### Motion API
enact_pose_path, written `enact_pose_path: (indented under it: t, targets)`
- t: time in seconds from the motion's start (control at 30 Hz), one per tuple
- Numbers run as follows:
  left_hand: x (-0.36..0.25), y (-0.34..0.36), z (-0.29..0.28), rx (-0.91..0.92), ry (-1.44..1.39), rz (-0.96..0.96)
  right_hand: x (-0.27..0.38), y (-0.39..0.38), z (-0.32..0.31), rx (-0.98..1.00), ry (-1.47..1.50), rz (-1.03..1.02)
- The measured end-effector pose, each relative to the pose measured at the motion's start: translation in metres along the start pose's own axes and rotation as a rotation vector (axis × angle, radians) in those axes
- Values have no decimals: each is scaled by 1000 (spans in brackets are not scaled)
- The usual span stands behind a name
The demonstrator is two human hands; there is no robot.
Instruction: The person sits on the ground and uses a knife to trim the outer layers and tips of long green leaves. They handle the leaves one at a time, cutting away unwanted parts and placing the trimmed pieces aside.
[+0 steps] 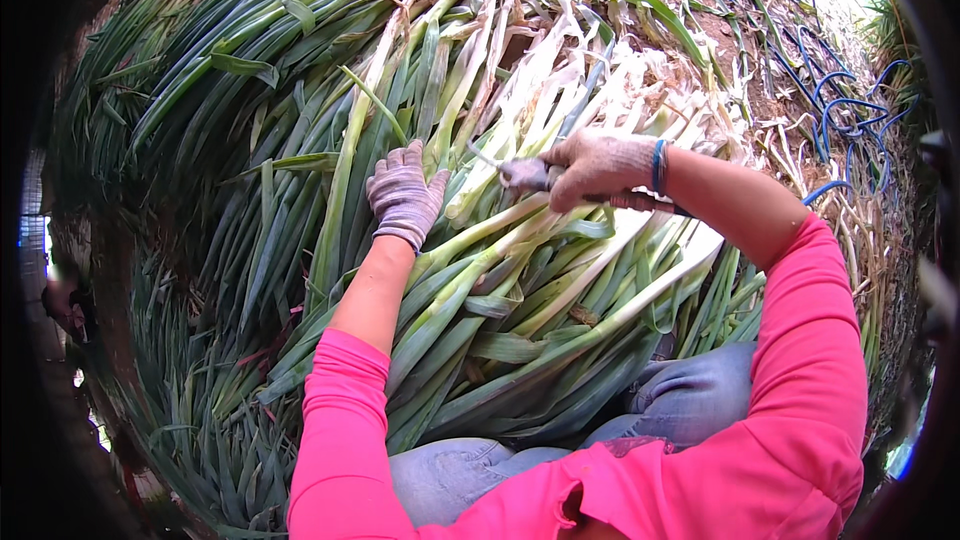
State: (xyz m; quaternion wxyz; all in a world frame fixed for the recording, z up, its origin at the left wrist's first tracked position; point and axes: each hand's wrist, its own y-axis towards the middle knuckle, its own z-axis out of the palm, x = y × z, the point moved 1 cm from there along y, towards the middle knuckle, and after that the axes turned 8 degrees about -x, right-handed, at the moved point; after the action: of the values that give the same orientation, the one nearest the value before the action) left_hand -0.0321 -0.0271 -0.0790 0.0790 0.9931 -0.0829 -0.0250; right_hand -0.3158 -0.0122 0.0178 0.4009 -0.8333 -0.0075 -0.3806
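On the left, the left hand point(408, 192) lies with its fingers loosely spread upon the long leek-like stalks point(470, 275), which spread beneath and between both hands. To its right, a tool point(525, 176) with thin curved tip points leftward; if it slips, it could scratch these fingers. The right hand point(597, 165) grasps the tool; careless pulling may bruise the crossed stalks

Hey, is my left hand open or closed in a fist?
Open: your left hand is palm down over the green stalks, its gloved fingers extended and the thumb set apart.
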Motion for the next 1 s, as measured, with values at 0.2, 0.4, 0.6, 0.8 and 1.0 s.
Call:
enact_pose_path:
  t: [0.2,0.4,0.6,0.8,1.0]
  targets:
    - [4,-2,6,-21,0,16,-19,39,-37,-222,69,80]
    - [6,-4,5,-4,-5,21,-11,70,-74,-481,37,27]
    - [8,-7,15,32,-41,297,0,75,-68,-412,25,115]
    - [-10,-8,2,296,128,305,-3,15,1,100,24,25]
    - [-6,-16,-5,282,96,187,27,6,13,198,147,72]
